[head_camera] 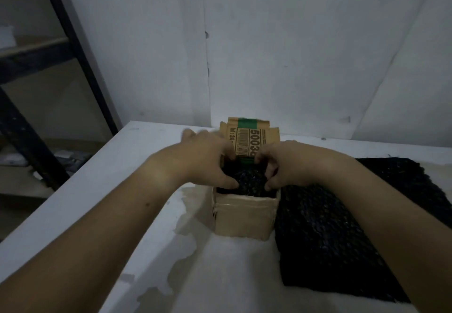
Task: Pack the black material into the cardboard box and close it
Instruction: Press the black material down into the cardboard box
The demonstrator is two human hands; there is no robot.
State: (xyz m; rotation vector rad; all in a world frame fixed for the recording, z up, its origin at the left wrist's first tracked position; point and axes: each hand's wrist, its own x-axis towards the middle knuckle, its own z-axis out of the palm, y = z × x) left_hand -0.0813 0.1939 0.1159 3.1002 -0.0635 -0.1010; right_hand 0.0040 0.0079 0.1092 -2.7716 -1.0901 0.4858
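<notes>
Head view: chipped white table (110, 178), pale wall (293, 44), shelving (79, 51); left hand (208, 160), right hand (287, 163) fingers (271, 169) grip boxed black material (249, 183).

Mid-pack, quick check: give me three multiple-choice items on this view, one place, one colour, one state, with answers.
1. Relative to the cardboard box, where does the spare black material lie? A. to its left B. to its right, on the table C. on top of it
2. What colour is the tape on the raised flap? A. green B. red C. blue
3. The box is: A. closed B. open, black material inside C. open, empty
Answers: B, dark sheets lie flat right of the box; A, a green strip crosses the flap; B, the flap stands up, left hand and right hand at the filled opening.
</notes>
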